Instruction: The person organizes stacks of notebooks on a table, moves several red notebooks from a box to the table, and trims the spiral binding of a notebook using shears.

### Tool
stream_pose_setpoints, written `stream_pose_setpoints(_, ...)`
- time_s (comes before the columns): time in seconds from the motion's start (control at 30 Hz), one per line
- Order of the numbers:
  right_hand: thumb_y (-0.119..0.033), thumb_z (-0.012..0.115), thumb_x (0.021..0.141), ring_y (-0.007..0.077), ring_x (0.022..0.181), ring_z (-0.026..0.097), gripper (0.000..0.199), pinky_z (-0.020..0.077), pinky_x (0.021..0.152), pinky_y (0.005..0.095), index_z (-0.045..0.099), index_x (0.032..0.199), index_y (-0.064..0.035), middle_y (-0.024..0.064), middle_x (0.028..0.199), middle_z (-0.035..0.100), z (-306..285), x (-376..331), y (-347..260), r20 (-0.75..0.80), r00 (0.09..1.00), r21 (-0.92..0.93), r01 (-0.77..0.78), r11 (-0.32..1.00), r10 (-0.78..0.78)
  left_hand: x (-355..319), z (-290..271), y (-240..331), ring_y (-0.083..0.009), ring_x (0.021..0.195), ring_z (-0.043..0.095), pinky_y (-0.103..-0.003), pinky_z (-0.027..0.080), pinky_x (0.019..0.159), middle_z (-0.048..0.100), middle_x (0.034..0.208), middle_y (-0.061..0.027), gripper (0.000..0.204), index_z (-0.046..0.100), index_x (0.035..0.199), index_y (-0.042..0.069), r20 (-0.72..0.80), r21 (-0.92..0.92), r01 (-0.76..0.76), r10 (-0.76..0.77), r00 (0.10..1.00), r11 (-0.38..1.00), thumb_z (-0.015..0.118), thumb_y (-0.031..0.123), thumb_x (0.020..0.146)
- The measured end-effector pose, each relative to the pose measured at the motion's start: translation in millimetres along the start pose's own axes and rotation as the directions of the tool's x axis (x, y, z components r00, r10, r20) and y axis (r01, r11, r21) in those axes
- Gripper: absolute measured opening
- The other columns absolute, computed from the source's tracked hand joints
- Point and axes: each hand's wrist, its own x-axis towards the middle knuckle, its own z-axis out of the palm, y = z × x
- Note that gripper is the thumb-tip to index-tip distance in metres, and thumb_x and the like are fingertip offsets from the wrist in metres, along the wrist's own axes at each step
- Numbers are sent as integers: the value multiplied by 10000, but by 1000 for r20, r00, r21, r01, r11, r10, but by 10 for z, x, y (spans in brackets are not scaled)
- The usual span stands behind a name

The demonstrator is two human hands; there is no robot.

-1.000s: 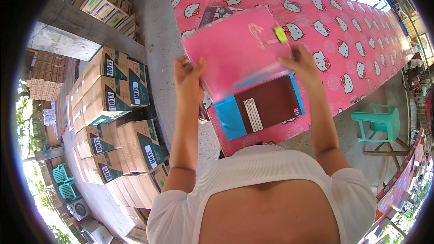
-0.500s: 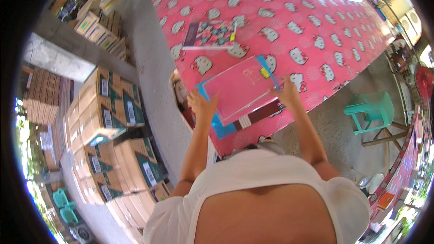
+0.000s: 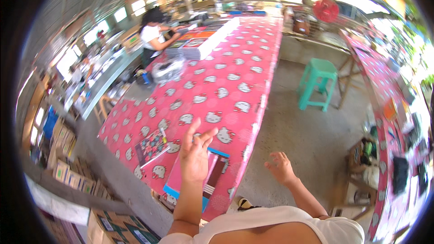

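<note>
One pink folder (image 3: pixel 176 180) lies beneath left grip (image 3: pixel 194 160), right grip (image 3: pixel 281 170) apart, both half-curled, empty.

The table cover (image 3: pixel 204 91) looks like smooth, glossy plastic sheeting; the pink book (image 3: pixel 174 178) on its near end has a smooth cover. Shiny, crumpled clear plastic film (image 3: pixel 168 70) lies far left. The right-hand stool (image 3: pixel 322 68) is smooth plastic, the floor (image 3: pixel 276 124) matt concrete, the near-left cartons (image 3: pixel 118 228) matt cardboard.
</note>
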Motion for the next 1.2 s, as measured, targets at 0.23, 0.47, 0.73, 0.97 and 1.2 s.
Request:
stream_pose_setpoints(0.23,-249,671,770,300,942,555,411,469,786,386,509,1083,-39,143,1045,528,-1373,-1602,641,-441,872,-52,-260,964,212,-398,2385,88,-463,1277,242,-511,83,1068,429,1246,-319,893,-8,1395,15,896,-366,704,27,443,609,386,607,855)
stream_pose_setpoints(0.47,-275,673,773,287,920,568,416,464,787,380,511,1085,-52,145,1091,518,-2108,-3822,892,-638,539,119,-637,762,550,-1901,4031,44,-426,1213,290,-494,124,1054,455,1180,-285,811,58,1349,15,906,141,976,374,-196,169,426,526,839)
stream_pose_setpoints(0.73,-246,669,784,238,888,569,367,471,750,341,532,1065,-54,128,1045,535,-2419,-5494,1056,-813,30,394,-707,587,581,-3045,5518,-247,-384,1141,345,-475,171,1038,486,1104,-247,719,133,1296,14,570,594,804,694,-439,21,472,433,820)
stream_pose_setpoints(0.97,-257,662,782,282,929,551,376,456,798,360,546,1057,-27,158,1060,538,-2380,-6664,1031,-762,-383,624,-648,436,522,-4129,6487,-257,-347,1077,393,-458,212,1024,512,1038,-214,641,198,1250,14,319,820,571,853,-413,-31,512,352,804)
stream_pose_setpoints(1.2,-217,695,736,257,835,572,346,478,726,355,567,998,-32,142,1004,553,-2124,-7586,1109,-643,-724,761,-568,313,250,-5162,7338,-263,-310,1013,441,-441,253,1009,539,971,-181,567,264,1203,14,98,949,316,947,-307,5,552,271,787)
